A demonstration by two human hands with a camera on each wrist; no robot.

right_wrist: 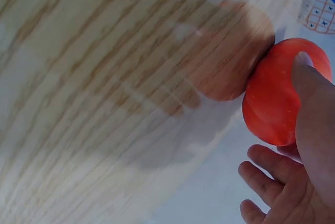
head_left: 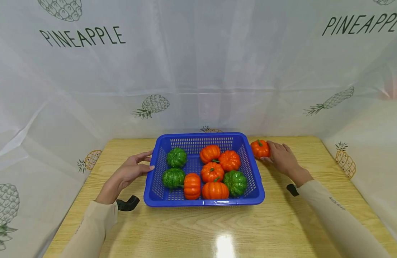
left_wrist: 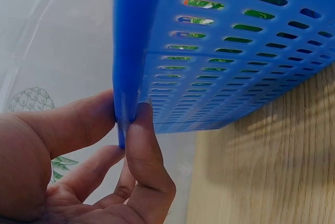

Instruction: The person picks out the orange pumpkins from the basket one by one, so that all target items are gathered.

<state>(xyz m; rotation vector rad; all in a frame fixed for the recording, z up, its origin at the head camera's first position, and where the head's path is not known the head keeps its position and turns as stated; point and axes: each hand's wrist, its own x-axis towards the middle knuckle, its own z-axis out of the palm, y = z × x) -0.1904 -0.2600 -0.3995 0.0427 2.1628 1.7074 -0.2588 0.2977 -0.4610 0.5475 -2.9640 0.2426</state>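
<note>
A blue plastic basket (head_left: 204, 203) with slotted walls sits on the wooden table. My left hand (head_left: 133, 170) pinches its left rim between thumb and fingers, as the left wrist view shows up close. Right of the basket, my right hand (head_left: 283, 157) grips a small orange pumpkin (right_wrist: 275, 96) with a green stem, thumb lying across it. That pumpkin is at the table surface; whether it bears on it I cannot tell. Inside the basket lie several orange pumpkins (head_left: 230, 160) and three green pumpkins (head_left: 235, 182), two of them along the left side.
The wooden table (head_left: 172, 229) extends in front of the basket and to both sides. Behind it hangs a pale sheet (head_left: 198, 71) printed with pineapples, close to the basket's far rim. Black wrist devices, one by the left sleeve (head_left: 128, 203), jut out beneath the wrists.
</note>
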